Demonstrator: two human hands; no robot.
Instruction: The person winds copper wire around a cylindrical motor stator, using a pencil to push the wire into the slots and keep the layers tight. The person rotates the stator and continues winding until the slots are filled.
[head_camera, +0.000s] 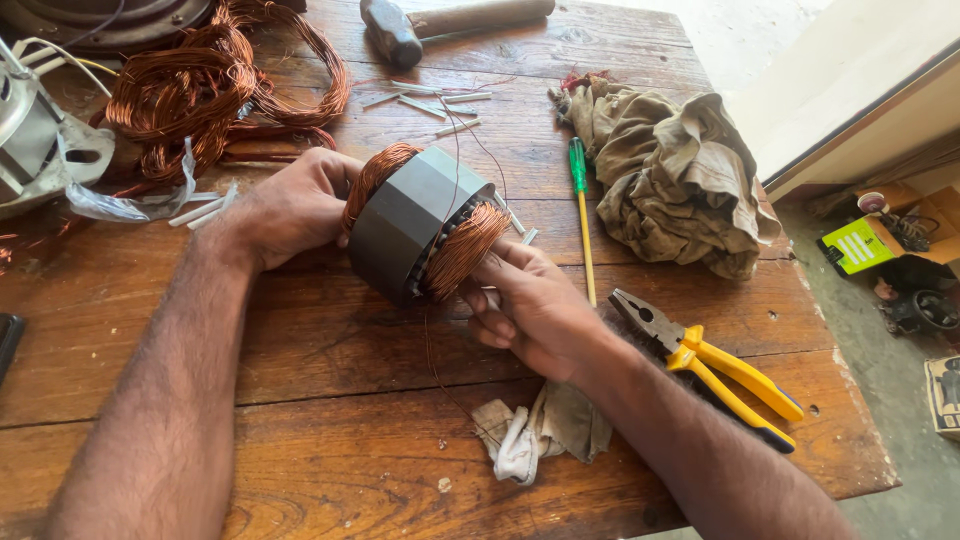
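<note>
Two hands clamp a copper-wound stator just over the desk centre, left hand at 9 o'clock, right hand at 4 o'clock, yellow pliers beside the right wrist.

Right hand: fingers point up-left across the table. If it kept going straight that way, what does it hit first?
The right hand already touches the motor stator at its near copper winding, so that is first in line. Beyond it, likely the left hand, then the loose copper wire coils; depth is unclear.
</note>
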